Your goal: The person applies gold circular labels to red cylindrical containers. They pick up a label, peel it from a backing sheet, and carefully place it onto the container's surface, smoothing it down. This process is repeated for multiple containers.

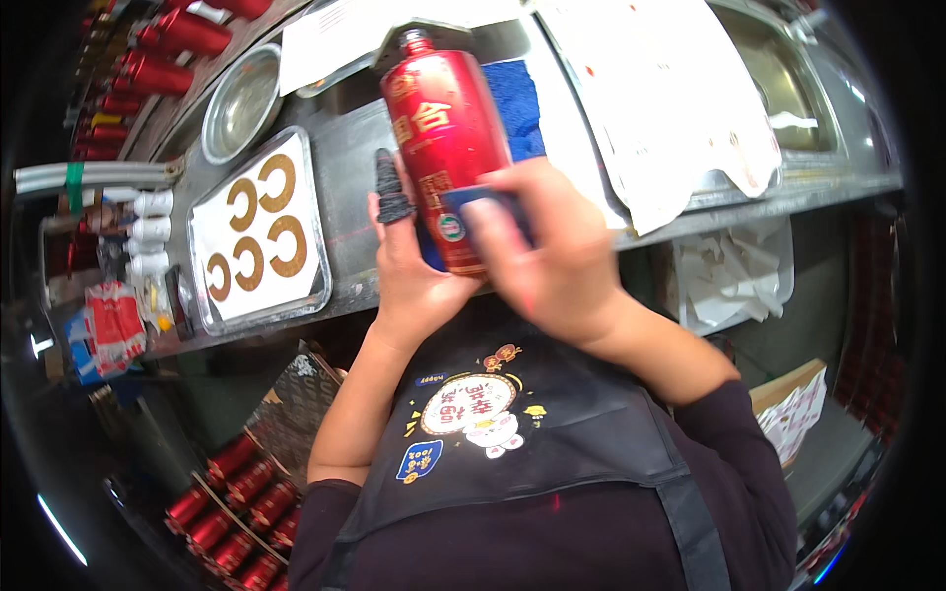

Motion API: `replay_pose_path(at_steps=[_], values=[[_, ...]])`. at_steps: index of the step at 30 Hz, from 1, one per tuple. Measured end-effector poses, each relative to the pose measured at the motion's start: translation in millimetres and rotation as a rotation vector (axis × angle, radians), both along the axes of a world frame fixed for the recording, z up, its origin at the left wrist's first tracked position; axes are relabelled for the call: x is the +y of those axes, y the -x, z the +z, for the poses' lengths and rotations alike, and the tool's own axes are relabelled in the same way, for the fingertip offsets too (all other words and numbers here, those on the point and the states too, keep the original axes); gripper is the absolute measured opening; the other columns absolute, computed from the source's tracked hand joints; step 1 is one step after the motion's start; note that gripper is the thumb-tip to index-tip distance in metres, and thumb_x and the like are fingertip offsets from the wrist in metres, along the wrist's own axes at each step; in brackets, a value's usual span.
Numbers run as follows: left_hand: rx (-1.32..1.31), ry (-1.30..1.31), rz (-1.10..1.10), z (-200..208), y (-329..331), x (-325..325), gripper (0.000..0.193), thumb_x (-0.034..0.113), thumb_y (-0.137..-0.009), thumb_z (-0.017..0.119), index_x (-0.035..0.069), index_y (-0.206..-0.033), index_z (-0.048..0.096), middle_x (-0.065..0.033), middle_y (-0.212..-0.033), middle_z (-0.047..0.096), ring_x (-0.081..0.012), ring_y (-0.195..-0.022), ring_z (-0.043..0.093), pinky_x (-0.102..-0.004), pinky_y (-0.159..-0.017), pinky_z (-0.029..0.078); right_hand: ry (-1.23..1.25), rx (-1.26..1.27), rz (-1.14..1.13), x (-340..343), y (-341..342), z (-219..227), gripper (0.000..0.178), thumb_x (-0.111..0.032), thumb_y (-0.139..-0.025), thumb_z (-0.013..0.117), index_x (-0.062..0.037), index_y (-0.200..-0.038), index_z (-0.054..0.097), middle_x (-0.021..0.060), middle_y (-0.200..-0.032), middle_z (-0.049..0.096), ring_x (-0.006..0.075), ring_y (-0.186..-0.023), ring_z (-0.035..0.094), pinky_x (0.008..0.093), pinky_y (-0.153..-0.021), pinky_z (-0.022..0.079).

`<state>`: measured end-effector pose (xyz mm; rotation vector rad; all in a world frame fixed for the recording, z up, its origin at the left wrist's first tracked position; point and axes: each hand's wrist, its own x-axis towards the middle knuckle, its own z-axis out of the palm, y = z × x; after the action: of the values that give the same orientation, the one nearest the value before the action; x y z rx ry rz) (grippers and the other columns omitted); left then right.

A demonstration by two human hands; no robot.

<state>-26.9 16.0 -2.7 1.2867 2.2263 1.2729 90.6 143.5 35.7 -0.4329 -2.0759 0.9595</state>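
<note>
A glossy red bottle with gold lettering and a narrow neck leans in front of me, its neck pointing away. My left hand is closed around its lower left side. One finger of that hand is wrapped in black tape. My right hand, slightly blurred, pinches a dark blue flat piece, cloth or scraper, against the bottle's lower front near a small round green-and-white sticker. Behind the bottle lies a blue cloth, partly covered.
Left on the metal bench, a tray holds several gold C-shaped pieces on white backing; a metal bowl stands behind it. White sheets lie at right, beside a metal basin. Below are a bin of paper scraps and several red bottles.
</note>
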Motion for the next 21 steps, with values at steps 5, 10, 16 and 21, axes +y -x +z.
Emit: replay_pose_path(at_steps=[5, 10, 16, 21], values=[[-0.090, 0.056, -0.022, 2, -1, -1, 0.128, 0.040, -0.060, 0.095, -0.003, -0.154, 0.019, -0.0172, -0.137, 0.059, -0.0368, -0.134, 0.050, -0.0587, -0.120, 0.005, 0.462, -0.143, -0.176, 21, -37, -16, 0.015, -0.004, -0.090, 0.071, 0.0019, -0.100, 0.062, 0.0056, -0.092, 0.064, 0.0108, -0.081, 0.059, 0.0256, -0.074, 0.049], [0.055, -0.041, -0.053, 3, 6, 0, 0.125, 0.039, -0.062, 0.094, 0.000, -0.154, 0.019, -0.0173, -0.145, 0.051, -0.0348, -0.139, 0.044, -0.0590, -0.117, 0.011, 0.506, -0.090, -0.009, 15, -29, -8, 0.018, -0.005, -0.093, 0.071, -0.0001, -0.106, 0.059, 0.0006, -0.094, 0.060, 0.0037, -0.083, 0.054, 0.0189, -0.075, 0.046], [0.218, 0.016, -0.024, 2, 5, -1, 0.120, 0.036, -0.066, 0.093, 0.001, -0.155, 0.021, -0.0175, -0.147, 0.050, -0.0355, -0.137, 0.045, -0.0516, -0.120, 0.015, 0.509, 0.053, -0.116, 18, -29, -9, 0.014, -0.002, -0.091, 0.069, 0.0023, -0.103, 0.062, 0.0006, -0.095, 0.057, 0.0050, -0.085, 0.052, 0.0212, -0.075, 0.044], [0.224, -0.107, 0.022, 9, 0, -2, 0.111, 0.038, -0.071, 0.089, 0.001, -0.155, 0.027, -0.0202, -0.154, 0.043, -0.0327, -0.142, 0.044, -0.0607, -0.120, 0.006, 0.390, -0.096, -0.169, 16, -26, -9, 0.015, -0.004, -0.091, 0.071, 0.0018, -0.102, 0.063, 0.0010, -0.094, 0.058, 0.0060, -0.084, 0.052, 0.0213, -0.075, 0.045]])
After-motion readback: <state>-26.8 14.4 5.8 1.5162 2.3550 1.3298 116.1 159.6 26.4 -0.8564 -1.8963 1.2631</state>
